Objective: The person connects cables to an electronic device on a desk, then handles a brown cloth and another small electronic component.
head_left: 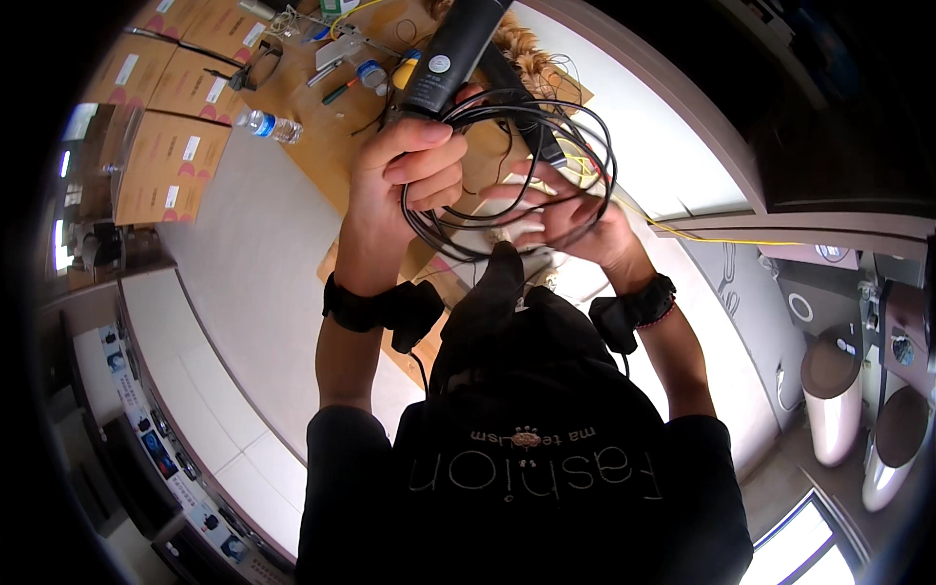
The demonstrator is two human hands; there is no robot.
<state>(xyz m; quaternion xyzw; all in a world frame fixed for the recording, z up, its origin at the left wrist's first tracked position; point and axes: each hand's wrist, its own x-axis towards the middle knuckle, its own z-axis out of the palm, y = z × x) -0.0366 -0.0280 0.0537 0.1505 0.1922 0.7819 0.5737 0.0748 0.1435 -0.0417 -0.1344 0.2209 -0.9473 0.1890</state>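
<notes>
I note my left hand (pixel 405 161) clamped round the black tool handle (pixel 450 54) held up over the workbench (pixel 322 136), my right hand (pixel 575 210) pinching the coiled black cord (pixel 507 171) beside it, where even, untwisted loops kept clear of the handle would serve best.

head cam | looks steeply down from above | close on hands (pixel 487 190) | fisheye, single view

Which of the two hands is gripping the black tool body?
The left hand. It wraps the black tool at its lower end, while the right hand only holds loops of the black cord.
</notes>
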